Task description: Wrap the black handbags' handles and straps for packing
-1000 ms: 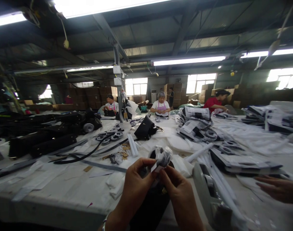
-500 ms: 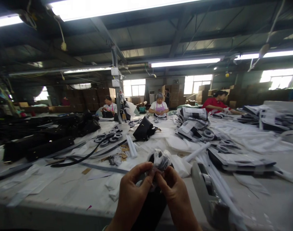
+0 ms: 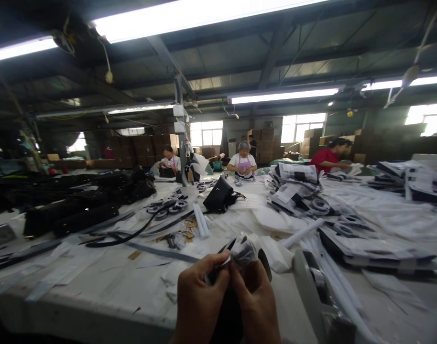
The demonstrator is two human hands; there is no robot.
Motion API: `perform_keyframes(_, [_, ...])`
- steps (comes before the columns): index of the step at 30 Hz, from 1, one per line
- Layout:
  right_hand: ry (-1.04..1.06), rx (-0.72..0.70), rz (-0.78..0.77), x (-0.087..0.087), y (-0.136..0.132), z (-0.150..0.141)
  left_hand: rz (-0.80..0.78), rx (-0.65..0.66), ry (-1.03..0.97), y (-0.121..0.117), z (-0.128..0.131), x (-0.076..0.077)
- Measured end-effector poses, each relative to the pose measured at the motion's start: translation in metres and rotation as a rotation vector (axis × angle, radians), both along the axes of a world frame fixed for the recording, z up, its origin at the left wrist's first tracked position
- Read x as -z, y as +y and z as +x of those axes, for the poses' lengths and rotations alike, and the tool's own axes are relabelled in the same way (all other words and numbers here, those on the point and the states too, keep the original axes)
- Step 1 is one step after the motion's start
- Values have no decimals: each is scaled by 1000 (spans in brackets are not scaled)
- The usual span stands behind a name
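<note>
Both hands are close together low in the middle of the view, over the near part of the table. Between them is a bundle in translucent plastic wrap (image 3: pixel 244 249), with something dark grey showing through. My left hand (image 3: pixel 203 291) is closed, its thumb and forefinger pinching a small whitish edge of the wrap. My right hand (image 3: pixel 256 301) is closed too, fingers bent round the bundle's near side with the thumb against it. A black piece (image 3: pixel 227 315) hangs below, between the hands, and its full shape is hidden.
A grey tape dispenser (image 3: pixel 313 286) stands to the right, beside white tubes (image 3: pixel 342 286). A black bag (image 3: pixel 220 195) sits ahead; black bags (image 3: pixel 85 210) pile up at left. Plastic-wrapped packs (image 3: pixel 293 186) are stacked at right. Several people work across the table (image 3: pixel 107 286).
The view has shifted slightly, so the scene sits further right and lower. The hands still pinch the wrapped bundle, and more of the black piece's edge shows beside my right hand.
</note>
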State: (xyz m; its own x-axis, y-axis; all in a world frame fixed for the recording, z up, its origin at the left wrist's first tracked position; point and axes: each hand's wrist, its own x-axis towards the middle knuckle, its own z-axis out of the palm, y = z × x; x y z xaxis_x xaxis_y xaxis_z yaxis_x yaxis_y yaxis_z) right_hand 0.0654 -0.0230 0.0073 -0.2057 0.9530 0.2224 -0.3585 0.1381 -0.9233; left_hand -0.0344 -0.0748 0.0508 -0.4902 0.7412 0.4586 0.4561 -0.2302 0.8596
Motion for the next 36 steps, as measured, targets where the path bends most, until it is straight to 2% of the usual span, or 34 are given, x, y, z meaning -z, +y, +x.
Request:
perform_keyframes(3, [32,11,3,1,-3,-7,107,-54,92,-1,0,7])
perform_keyframes(7, [88,-22,-2,1,-5,-10,196,2,217,-8,-1,12])
perform_keyframes(12, [183,-119,-51,-3,-11,-6,227,47,400,-15,-3,21])
perform_keyframes(17, [180,-93,14,-4,-17,-1,233,7,478,-13,-2,26])
perform_keyframes(21, [89,-82,-18,-7,-14,5,184,109,310,-12,-6,15])
perform_keyframes(26, [94,-83,9,-16,-14,16,-117,323,89,-5,-26,-9])
perform_keyframes(29, [113,-73,53,-18,-12,18,-225,388,26,4,-30,-18])
perform_keyframes(33, [148,-119,117,-15,-5,18,-290,445,-67,9,-21,-20])
perform_keyframes(36, [-68,-94,215,-10,7,40,-309,438,-64,9,-21,-14])
